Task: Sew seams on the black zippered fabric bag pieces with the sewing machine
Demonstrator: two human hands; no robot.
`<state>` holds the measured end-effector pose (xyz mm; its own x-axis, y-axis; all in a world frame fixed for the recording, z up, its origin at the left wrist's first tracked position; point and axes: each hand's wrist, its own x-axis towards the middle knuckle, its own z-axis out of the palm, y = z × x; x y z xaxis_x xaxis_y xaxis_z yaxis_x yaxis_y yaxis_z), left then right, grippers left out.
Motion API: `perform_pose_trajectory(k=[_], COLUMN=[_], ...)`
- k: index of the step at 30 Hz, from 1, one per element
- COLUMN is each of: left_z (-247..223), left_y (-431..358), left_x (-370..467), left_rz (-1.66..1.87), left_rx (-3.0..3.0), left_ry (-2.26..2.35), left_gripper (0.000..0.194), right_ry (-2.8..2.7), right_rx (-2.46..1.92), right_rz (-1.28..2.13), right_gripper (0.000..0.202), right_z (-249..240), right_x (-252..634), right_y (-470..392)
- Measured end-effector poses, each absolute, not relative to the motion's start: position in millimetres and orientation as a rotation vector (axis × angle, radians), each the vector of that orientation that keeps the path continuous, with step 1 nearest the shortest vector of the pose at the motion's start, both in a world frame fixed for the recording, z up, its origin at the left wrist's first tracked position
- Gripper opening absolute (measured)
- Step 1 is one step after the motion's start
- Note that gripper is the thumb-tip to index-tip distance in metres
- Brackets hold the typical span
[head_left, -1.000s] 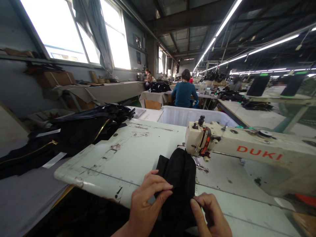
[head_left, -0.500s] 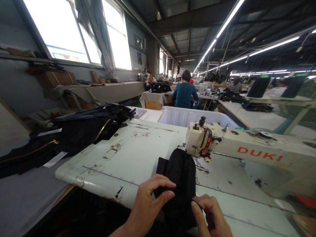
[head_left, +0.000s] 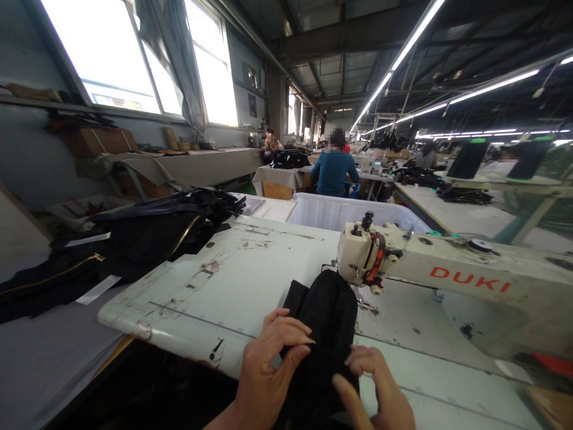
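Observation:
A folded piece of black fabric [head_left: 329,310] lies on the pale sewing-machine table, its far end under the head of the sewing machine [head_left: 358,254]. My left hand [head_left: 275,358] is at the fabric's left side, thumb and forefinger pinched on it. At its right edge is my right hand [head_left: 378,385], thumb and forefinger spread apart with the thumb over the cloth. The near part of the fabric drops out of sight between my wrists.
Black fabric pieces with gold zippers [head_left: 134,251] are heaped at the left. Behind the table stands a translucent plastic bin [head_left: 358,209], with a person in a blue top [head_left: 335,172] seated beyond. Thread cones [head_left: 468,158] stand at the right.
My right thumb and forefinger have come apart from their pinch on the fabric edge, the thumb shifting left. My left hand has moved slightly left and stays pinched.

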<state>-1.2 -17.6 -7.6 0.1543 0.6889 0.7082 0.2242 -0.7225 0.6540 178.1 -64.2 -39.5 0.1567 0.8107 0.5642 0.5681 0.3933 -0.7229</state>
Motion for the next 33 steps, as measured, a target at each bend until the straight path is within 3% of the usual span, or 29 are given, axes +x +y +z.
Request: perform_pose_trajectory(k=[2, 6, 9, 11, 13, 20, 26, 27, 31, 33], left_z=[-3.1, 32.7, 62.2, 64.6, 48.8, -45.3, -61.9, -62.2, -68.0, -71.0], left_y=[-18.5, -15.2, 9.7, 40.3, 75.0, 135.0, 136.5, 137.1, 140.6, 143.5], left_x=[-9.7, -41.0, -52.5, -41.6, -15.7, 80.6, 87.8, 87.8, 92.3, 95.4], left_rz=[1.655, 1.58, 1.116, 0.665, 0.385, 0.227, 0.283, 0.292, 0.315, 0.317], left_rx=[2.146, 2.578, 2.752, 2.725, 2.68, 2.651, 2.65, 2.653, 2.644, 2.626], left_ry=[0.838, 0.608, 0.693, 0.784, 0.713, 0.696, 0.834, 0.843, 0.862, 0.873], left_gripper=[0.012, 0.01, 0.013, 0.019, 0.019, 0.022, 0.018, 0.017, 0.015, 0.015], right_ry=[-1.757, -1.825, -1.51, -1.367, -1.229, -1.535, -1.901, -1.941, -2.188, -2.258], right_rx=[-1.255, -1.191, -0.944, -0.998, -1.233, -1.797, -1.963, -1.96, -1.66, -1.389], right_rz=[0.327, 1.029, 1.577, 1.577, 1.426, 1.061, 0.544, 0.488, 0.11, -0.158], right_gripper=[0.033, 0.029, 0.052, 0.067, 0.066, 0.037, 0.009, 0.01, 0.049, 0.053], right_z=[-26.5, -6.3, -12.9, -24.6, -37.0, -57.6, -48.8, -47.8, -56.9, -67.8], right_x=[178.4, 142.2, 102.1, 89.0, 96.9, 204.7, 235.0, 237.8, 251.7, 258.6], right_y=[-54.8, -42.8, -42.7, -40.4, -31.3, 14.6, 9.0, 9.4, 20.0, 25.7])
